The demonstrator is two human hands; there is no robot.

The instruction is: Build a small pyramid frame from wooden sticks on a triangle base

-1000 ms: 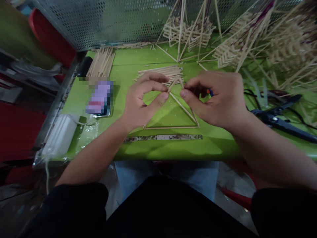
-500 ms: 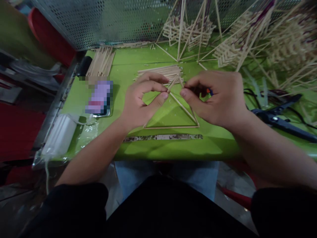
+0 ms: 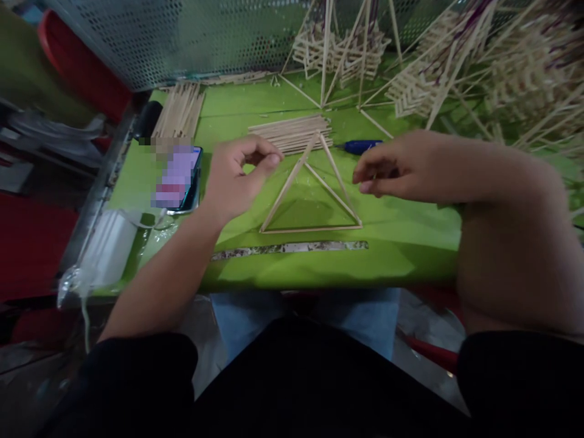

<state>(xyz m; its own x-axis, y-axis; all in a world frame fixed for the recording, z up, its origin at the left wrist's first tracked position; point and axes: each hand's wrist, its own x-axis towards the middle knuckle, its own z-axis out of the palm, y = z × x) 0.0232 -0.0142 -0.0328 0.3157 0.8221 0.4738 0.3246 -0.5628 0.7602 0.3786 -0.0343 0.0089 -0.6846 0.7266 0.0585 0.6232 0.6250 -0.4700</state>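
Note:
A triangular frame of thin wooden sticks [image 3: 335, 171] stands on the green table between my hands, its peak pointing away from me. My left hand [image 3: 239, 173] hovers left of the frame, apart from it, with thumb and index fingertip together and nothing visible between them. To the frame's right, my right hand [image 3: 396, 167] has loosely curled fingers with a gap to the thumb, and I see nothing held. Just beyond those fingers lies a blue pen-like tool [image 3: 362, 146] with a thin dark tip. Behind the peak is a pile of loose sticks [image 3: 287, 131].
A mottled flat strip [image 3: 292, 247] lies near the front edge. On the left are a phone [image 3: 176, 176], a white box [image 3: 107, 246] and another stick bundle [image 3: 177, 112]. Several stick structures [image 3: 420, 91] crowd the back right. A perforated metal panel [image 3: 182, 42] borders the back.
Both hands have let go of the frame's peak, the left drawing leftward and the right moving to the right. The blue tool now shows beyond my right hand. The pliers-like tool is now hidden behind my right arm.

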